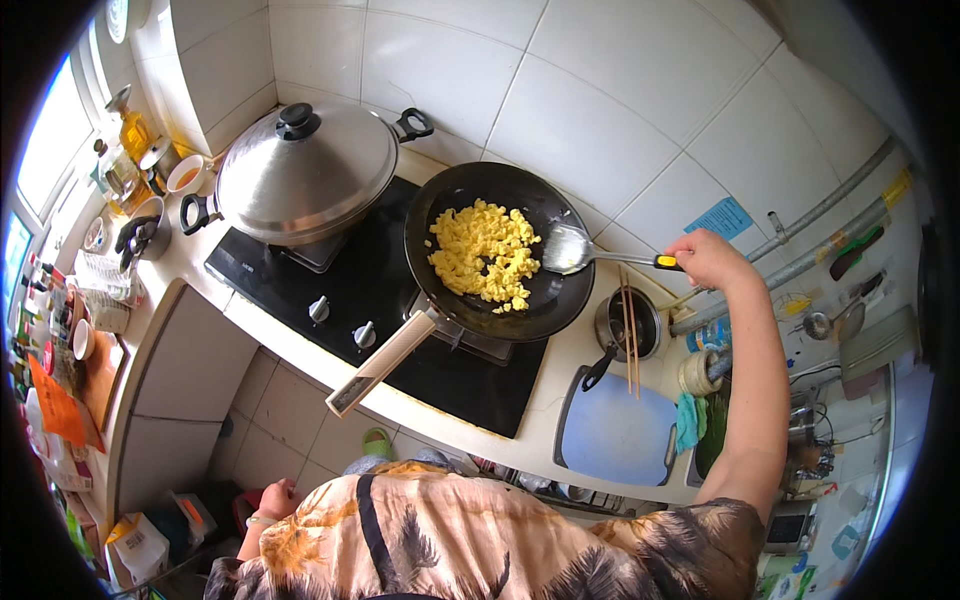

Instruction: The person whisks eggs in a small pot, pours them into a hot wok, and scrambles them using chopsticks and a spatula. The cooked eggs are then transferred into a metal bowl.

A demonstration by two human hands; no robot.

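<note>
My right hand [705, 259] grips the black and yellow handle end of a metal spatula [568, 249]. The spatula's blade rests against the right inner side of a dark wok [559, 300]. Crumbled yellow scrambled egg [465, 247] lies in the wok, just left of the blade. The wok sits on the right burner of a black glass gas stove [292, 289], its pale long handle [384, 364] pointing toward my front left. Low at my left side hangs my left hand [278, 498], away from the stove. Its fingers look curled, and I see nothing in it.
A large lidded steel pan [311, 176] covers the left burner. Right of the wok stand a small saucepan [651, 319] with wooden chopsticks [632, 337] across it and a blue cutting board [619, 427]. Oil bottles [135, 135] and bowls [186, 176] crowd the left corner.
</note>
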